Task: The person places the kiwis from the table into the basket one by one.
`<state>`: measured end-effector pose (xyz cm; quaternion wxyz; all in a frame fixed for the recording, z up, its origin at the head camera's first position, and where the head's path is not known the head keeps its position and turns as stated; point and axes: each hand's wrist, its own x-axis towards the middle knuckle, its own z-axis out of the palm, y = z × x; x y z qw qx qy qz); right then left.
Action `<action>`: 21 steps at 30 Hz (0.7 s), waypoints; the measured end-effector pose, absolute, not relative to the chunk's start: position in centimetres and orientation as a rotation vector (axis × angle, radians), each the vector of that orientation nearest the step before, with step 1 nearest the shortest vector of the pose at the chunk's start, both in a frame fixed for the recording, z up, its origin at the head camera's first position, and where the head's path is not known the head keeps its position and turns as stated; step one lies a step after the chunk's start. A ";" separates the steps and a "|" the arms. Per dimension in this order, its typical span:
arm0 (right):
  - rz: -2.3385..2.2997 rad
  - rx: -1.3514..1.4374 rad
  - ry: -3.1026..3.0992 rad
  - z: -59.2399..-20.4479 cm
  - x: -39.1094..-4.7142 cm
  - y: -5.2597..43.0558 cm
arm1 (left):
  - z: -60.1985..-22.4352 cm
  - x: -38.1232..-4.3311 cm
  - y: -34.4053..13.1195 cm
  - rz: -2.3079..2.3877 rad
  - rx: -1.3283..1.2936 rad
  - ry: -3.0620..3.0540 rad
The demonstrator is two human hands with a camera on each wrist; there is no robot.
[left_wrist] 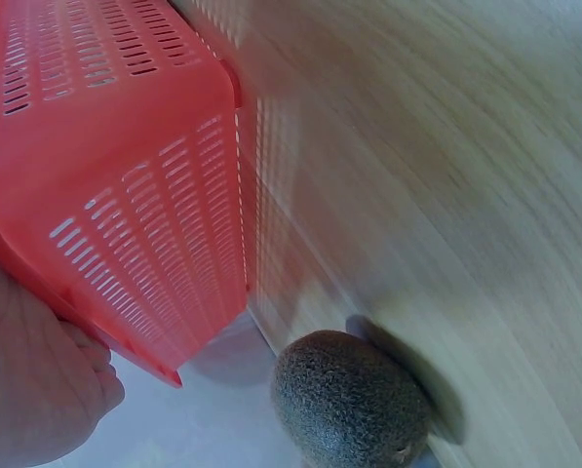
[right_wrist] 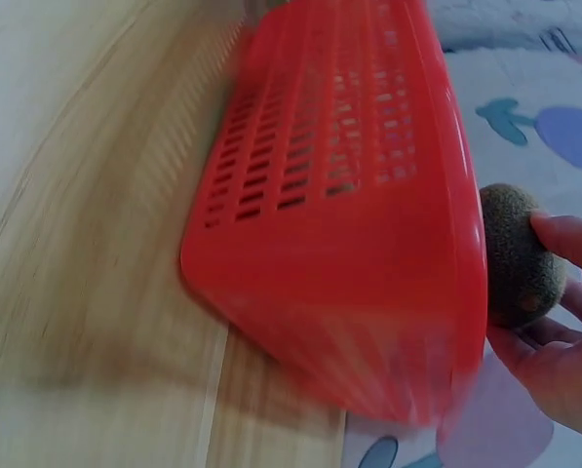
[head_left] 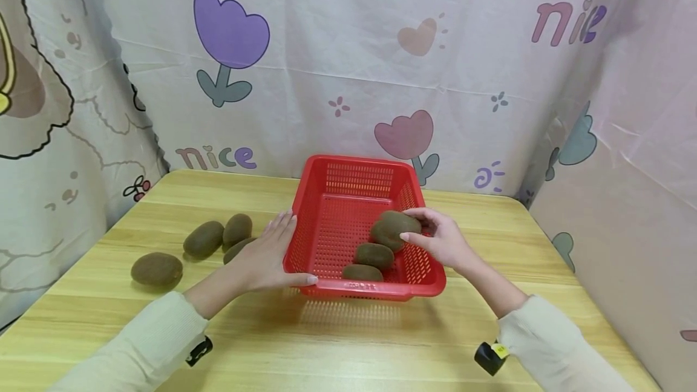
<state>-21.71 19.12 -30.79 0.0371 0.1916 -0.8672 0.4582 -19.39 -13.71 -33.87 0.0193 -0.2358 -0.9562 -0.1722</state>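
A red plastic basket [head_left: 363, 287] with slotted walls rests on the table. My left hand [head_left: 269, 259] lies at its near left corner, fingers straight along the left rim and thumb on the front rim. In the left wrist view that hand [left_wrist: 37, 380] shows beside the rim. My right hand [head_left: 443, 241] grips a brown kiwi [head_left: 405, 227] over the basket's right side; the same kiwi [right_wrist: 518, 255] shows between thumb and fingers in the right wrist view. Another kiwi [head_left: 385, 236] is partly hidden behind it. Two more, a kiwi [head_left: 374, 256] and a front kiwi [head_left: 362, 272], lie inside the basket.
Left of the basket, several kiwis lie on the wooden table [head_left: 348, 343]: a nearest kiwi [head_left: 157, 269], a middle kiwi [head_left: 204, 239], a farther kiwi [head_left: 237, 230], and one partly covered by my left hand. A printed curtain [head_left: 327, 47] hangs behind and at both sides.
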 end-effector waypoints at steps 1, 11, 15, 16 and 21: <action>1.397 0.609 -2.669 -30.8 -21.8 18.7 | -33.9 -19.4 -13.7 -0.536 -0.730 -2.968; 1.391 0.819 -2.730 -31.0 -22.1 14.7 | -34.1 -19.4 -13.7 -0.472 -0.728 -2.959; 1.342 0.917 -2.765 -31.2 -22.2 13.2 | -34.2 -19.5 -13.7 -0.476 -0.732 -2.950; 1.319 0.946 -2.775 -31.2 -22.2 12.8 | -34.2 -19.5 -13.7 -0.476 -0.732 -2.949; 1.133 1.084 -2.853 -31.7 -22.3 10.9 | -34.1 -19.5 -13.7 -0.489 -0.724 -2.957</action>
